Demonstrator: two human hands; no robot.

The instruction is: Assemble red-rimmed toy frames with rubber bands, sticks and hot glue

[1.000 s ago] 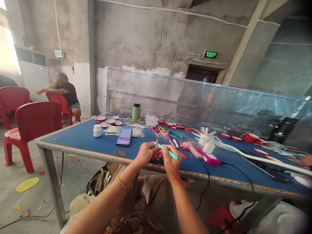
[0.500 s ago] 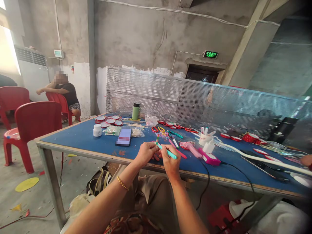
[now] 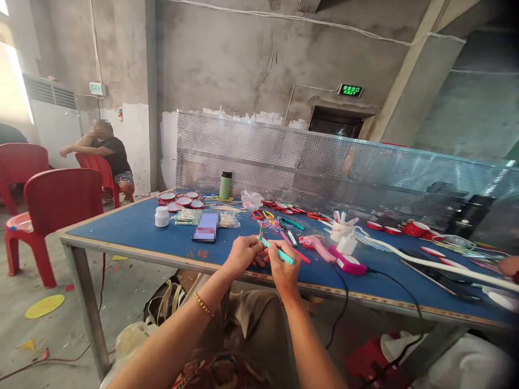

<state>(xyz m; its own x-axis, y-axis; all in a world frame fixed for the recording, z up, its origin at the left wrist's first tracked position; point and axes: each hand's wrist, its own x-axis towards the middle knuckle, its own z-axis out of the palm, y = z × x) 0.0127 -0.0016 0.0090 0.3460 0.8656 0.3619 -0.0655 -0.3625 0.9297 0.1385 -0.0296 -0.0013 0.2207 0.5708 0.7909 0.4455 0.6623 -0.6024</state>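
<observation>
The left hand and the right hand are held close together, fingertips almost touching, just above the near edge of the blue table, with both forearms raised from the lap; this probably lets the work be kept close to the eyes and steady. A teal stick is pinched in the right grip and laid slanting across the fingers, its left end brought to the left fingertips. A short striped stick is held upright in the closed left grip, its top standing clear above the knuckles, so that the two pieces meet between the hands. Whether they actually touch cannot be told. More coloured sticks are scattered on the table just beyond the hands, within easy reach. To the right, a magenta tool is laid flat with its black cable hung over the table edge, and a white cup of pens is stood behind it. Further back, red-rimmed discs, a white jar and a green bottle are set in front of a perforated metal screen. Another person's hand is seen at the right edge, and a person is seated on a red chair by the wall.
</observation>
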